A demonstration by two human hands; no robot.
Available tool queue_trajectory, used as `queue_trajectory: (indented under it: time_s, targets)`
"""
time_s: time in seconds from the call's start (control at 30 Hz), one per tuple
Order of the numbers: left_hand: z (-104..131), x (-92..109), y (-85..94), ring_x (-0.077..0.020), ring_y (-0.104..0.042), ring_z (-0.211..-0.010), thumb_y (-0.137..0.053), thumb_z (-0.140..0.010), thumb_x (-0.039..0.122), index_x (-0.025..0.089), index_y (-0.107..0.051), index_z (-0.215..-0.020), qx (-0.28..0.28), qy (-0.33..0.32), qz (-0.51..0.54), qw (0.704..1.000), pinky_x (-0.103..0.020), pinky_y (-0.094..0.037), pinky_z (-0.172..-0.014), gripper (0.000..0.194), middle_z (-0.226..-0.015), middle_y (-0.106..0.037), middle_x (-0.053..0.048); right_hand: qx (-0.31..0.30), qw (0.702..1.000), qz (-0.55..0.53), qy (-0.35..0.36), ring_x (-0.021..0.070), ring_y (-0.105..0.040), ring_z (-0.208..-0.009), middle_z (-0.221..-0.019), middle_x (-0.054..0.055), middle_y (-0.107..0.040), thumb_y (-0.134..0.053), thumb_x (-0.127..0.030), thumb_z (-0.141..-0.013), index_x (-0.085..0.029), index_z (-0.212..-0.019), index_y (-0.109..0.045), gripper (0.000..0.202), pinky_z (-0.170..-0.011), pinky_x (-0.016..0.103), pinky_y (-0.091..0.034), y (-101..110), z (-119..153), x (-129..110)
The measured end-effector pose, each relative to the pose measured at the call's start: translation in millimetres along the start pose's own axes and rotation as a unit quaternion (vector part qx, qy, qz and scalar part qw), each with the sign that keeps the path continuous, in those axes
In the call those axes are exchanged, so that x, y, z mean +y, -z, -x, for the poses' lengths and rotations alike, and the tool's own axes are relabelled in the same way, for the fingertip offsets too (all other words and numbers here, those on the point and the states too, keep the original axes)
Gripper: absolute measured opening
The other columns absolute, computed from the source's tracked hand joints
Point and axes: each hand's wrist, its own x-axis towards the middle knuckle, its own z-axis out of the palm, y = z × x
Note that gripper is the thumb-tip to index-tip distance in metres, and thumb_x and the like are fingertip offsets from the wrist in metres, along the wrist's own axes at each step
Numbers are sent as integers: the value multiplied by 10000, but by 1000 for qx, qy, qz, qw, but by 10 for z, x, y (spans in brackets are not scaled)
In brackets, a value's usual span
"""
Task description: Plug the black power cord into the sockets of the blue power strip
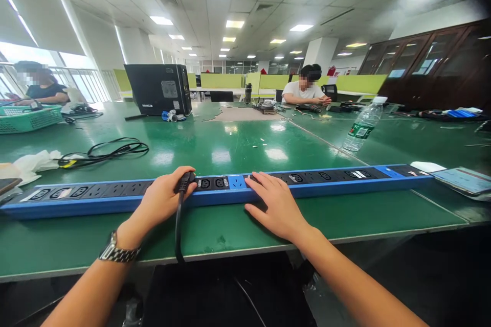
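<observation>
A long blue power strip [218, 198] lies crosswise along the near edge of the green table [230, 237], beneath both hands. The fingers of the left hand [163, 196] are closed around one black plug [186, 180] at the strip's upper face, its single thick cable [178, 225] hanging down over the table's edge; whether the plug is fully seated cannot be told. The right hand [274, 202] has its fingers parted and empty, fingertips resting on the strip. The strip has a blue casing and a mostly black socket face; between the hands show two black recessed outlets [213, 183] and one blue slotted socket [238, 182], and three more recessed outlets sit near its left end. Of containers, one green plastic basket [32, 121] stands at the far left, with a dark item at its rim too unclear to name. One clear plastic bottle [361, 125] with a white cap and green label stands on the right, leaning in this view; its fill is hard to judge. One dark flask [248, 93] stands at the back. One black computer case [157, 89] and one bundle of black cable [115, 149] are on the left half. Two other people sit beyond the table, one left, one right of centre.
</observation>
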Motion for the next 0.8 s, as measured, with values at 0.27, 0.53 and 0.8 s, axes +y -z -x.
queue_trajectory:
  time_s: [0.27, 0.53, 0.8]
  targets:
    - [0, 17, 1, -260, -669, -880, -426, -877, 550, 266, -544, -1228, 2, 3, -13, 1000, -353, -499, -757, 467, -982, -721, -48, 5, 1000, 0, 0, 292, -447, -1339, -1444, 113, -513, -628, -347, -842, -209, -1366, -547, 548, -1098, 507, -358, -4, 7, -14]
    - [34, 34, -29, -267, -647, -902, -412, -900, 528, 270, -542, -1213, 21, 19, -19, 999, -362, -482, -782, 426, -973, -712, -45, 0, 1000, 12, -9, 285, -436, -1352, -1452, 90, -509, -623, -334, -841, -224, -1373, -541, 549, -1104, 494, -365, -4, -11, -34]
    - [34, 53, -34, -283, -615, -935, -390, -918, 509, 256, -531, -1204, 30, 38, -36, 998, -397, -465, -837, 406, -967, -696, -55, 77, 994, 75, -8, 282, -465, -1330, -1420, 90, -543, -535, -388, -907, -206, -1349, -552, 478, -1077, 495, -373, 3, 305, -77]
